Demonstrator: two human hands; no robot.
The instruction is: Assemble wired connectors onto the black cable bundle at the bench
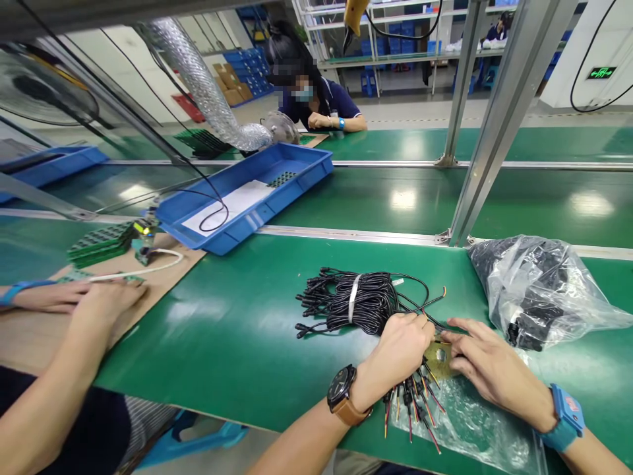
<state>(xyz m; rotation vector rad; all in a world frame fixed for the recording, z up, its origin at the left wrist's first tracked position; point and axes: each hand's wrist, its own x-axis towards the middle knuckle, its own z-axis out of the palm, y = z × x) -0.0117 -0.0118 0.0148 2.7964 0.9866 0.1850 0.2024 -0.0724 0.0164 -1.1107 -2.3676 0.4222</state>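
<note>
Black cables [374,305] lie bundled on the tabletop [237,330], probably supple and light, best lifted by the white band [353,300]. The left hand [403,343] pinches an end; whether the right hand [489,359] grips anything, I cannot tell.

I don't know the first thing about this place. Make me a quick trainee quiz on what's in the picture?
1. What binds the bundle of black cables?
A) a red clip
B) a white band
C) a green rope

2. True or false: the camera wearer's left hand has a watch at its wrist.

3. In the picture, on which side of the bundle does the clear bag of dark items lie?

Key: 1. B. 2. True. 3. The right.
</note>
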